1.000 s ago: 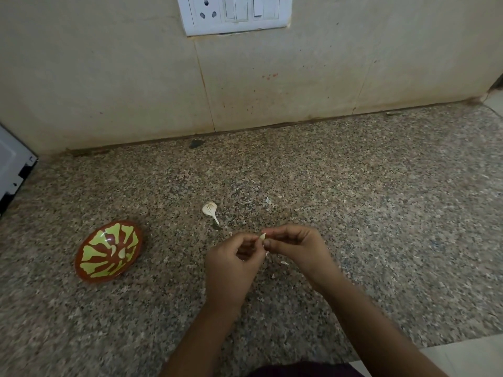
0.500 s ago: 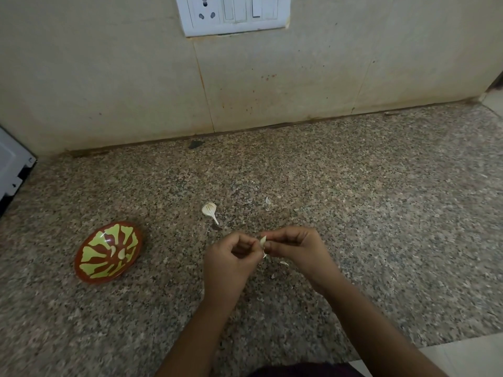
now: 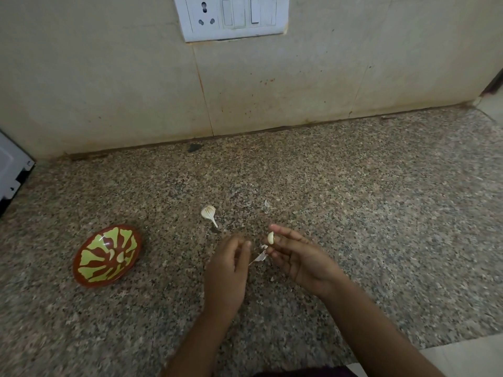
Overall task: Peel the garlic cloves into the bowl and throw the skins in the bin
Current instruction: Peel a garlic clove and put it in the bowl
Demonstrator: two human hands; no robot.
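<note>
Pinching a garlic clove [image 3: 270, 237] between thumb and forefinger, the right hand [image 3: 302, 258] hovers low over the counter [image 3: 367, 213], other fingers loosely stretched. Just beside it is the left hand [image 3: 227, 270], back up, fingers curled loosely downward. The hands are close but not touching. A strip of skin [image 3: 260, 257] hangs between the two, touching the right fingertips. Its other end reaches the left hand but is blurred, so I can't tell if that hand grips it. A red-and-green bowl [image 3: 92, 263] sits tilted on the counter, well left of the hands, with two peeled cloves [image 3: 119, 258] inside. A garlic stalk stub [image 3: 209, 212] lies on the counter just far of the hands, with a small skin flake [image 3: 267, 204] to its right. More tiny flakes lie below the hands. On the far side is a tiled wall [image 3: 109, 77] with a white switchboard [image 3: 231, 17]. A white appliance corner [image 3: 11, 172] shows at the left edge.
</note>
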